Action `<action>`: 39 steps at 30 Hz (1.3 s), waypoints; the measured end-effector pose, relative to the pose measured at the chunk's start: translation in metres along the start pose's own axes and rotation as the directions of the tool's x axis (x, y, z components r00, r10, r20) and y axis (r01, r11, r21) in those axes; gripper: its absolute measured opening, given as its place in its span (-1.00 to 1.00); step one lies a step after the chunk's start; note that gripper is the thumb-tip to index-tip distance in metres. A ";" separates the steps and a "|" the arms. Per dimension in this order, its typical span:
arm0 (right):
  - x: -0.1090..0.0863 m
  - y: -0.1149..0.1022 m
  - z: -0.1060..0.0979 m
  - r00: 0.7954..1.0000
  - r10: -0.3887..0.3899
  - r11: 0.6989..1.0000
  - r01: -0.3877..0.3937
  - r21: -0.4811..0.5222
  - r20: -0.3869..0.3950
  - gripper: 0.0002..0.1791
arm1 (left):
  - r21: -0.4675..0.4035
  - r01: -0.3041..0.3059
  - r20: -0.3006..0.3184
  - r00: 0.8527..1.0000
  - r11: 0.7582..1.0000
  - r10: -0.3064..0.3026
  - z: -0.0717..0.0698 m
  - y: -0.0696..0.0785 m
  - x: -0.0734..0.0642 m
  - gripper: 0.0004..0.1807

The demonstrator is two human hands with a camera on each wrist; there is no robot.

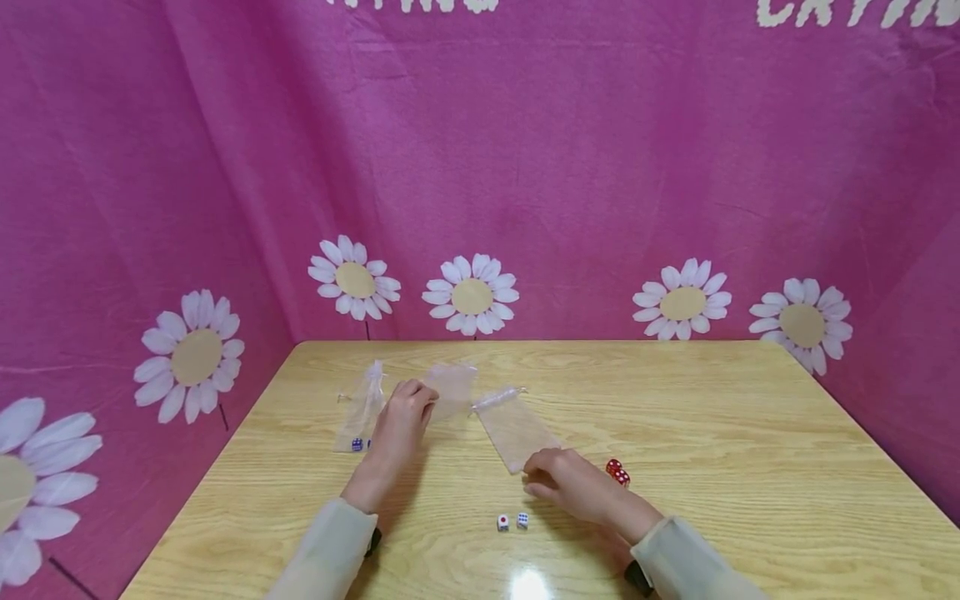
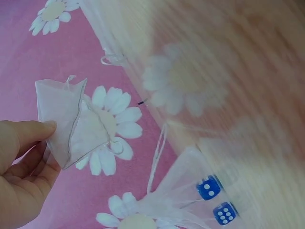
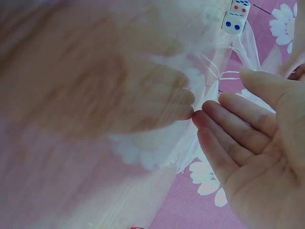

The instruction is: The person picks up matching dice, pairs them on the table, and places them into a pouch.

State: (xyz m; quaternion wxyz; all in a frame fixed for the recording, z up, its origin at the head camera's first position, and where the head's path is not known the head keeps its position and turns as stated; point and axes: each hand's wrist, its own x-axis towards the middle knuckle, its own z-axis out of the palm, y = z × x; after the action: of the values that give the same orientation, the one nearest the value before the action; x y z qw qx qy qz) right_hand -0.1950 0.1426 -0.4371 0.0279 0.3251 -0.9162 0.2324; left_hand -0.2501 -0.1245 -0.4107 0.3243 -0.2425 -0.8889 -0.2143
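Observation:
My left hand (image 1: 408, 417) pinches a small sheer white drawstring pouch (image 2: 59, 114) between thumb and fingers, at the back left of the table. Beside it lies another sheer pouch (image 1: 366, 408) with blue dice (image 2: 217, 200) inside. Toward the middle, a third sheer pouch (image 1: 516, 429) lies flat. My right hand (image 1: 573, 483) is low over the table at that pouch's near corner, holding nothing; its fingers are extended in the right wrist view, fingertips right at the tabletop. Two white dice (image 1: 513, 522) sit in front of it, and red dice (image 1: 617, 472) lie just beyond its wrist.
The wooden table (image 1: 712, 433) meets a pink cloth backdrop (image 1: 570, 167) with white daisies at its back and sides. A glare spot shows near the table's front edge.

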 end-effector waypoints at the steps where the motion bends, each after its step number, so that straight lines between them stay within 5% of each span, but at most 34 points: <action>1: 0.000 0.000 0.000 1.000 0.001 1.000 -0.001 0.005 0.000 -0.80 | 0.004 -0.009 -0.002 1.000 1.000 0.009 0.000 0.001 0.000 -0.93; 15: 0.005 0.004 -0.003 0.991 0.084 0.976 -0.062 0.210 -0.100 -0.80 | 0.004 -0.141 -0.018 0.990 0.990 0.141 -0.006 0.042 -0.008 -0.87; 21: 0.007 0.005 -0.012 0.982 0.161 0.939 -0.120 0.323 -0.103 -0.73 | -0.010 -0.207 -0.040 0.978 0.978 0.207 -0.007 0.056 -0.014 -0.85; 26: 0.007 0.006 -0.019 0.972 0.224 0.861 -0.165 0.482 -0.068 -0.65 | 0.021 -0.272 -0.073 0.959 0.962 0.273 -0.006 0.063 -0.019 -0.81; 34: 0.008 0.007 -0.024 0.963 0.268 0.662 -0.191 0.725 0.010 -0.52 | 0.028 -0.329 -0.096 0.939 0.944 0.331 -0.009 0.068 -0.026 -0.83; 39: 0.008 0.008 -0.026 0.971 0.236 0.613 -0.174 0.771 0.032 -0.53 | 0.065 -0.371 -0.109 0.920 0.926 0.376 -0.009 0.067 -0.028 -0.81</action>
State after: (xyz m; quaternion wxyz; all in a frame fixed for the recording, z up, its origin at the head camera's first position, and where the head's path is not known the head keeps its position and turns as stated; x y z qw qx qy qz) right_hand -0.2089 0.1546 -0.4154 -0.1063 0.1906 -0.7594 0.6130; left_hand -0.1889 -0.0843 -0.4087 0.4170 -0.3872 -0.8097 -0.1435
